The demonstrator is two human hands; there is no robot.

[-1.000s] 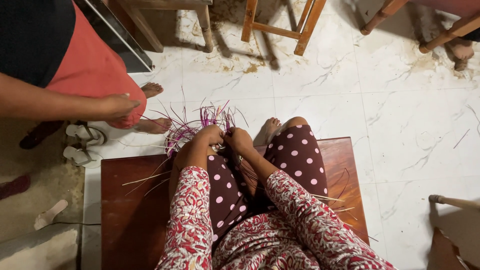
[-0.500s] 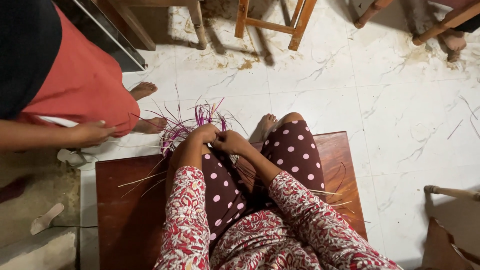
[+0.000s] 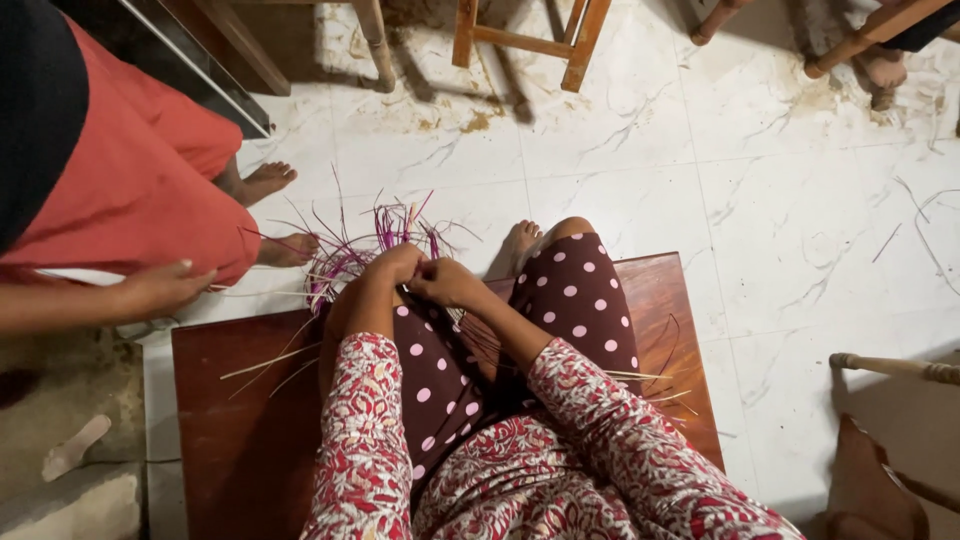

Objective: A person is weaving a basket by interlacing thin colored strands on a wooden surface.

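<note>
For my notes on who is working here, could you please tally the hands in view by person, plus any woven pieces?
Wearer's hands: 2 (left hand, right hand)
bystander's hand: 1
purple woven piece: 1
Total: 4

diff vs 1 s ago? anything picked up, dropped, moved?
The other person's hand has drifted left and lower, away from the weaving, and the red skirt now fills more of the left side. Nothing picked up or let go. Unchanged: the left hand and right hand stay closed together on the purple woven piece at the knees, loose strips lie on the wooden platform.
</note>
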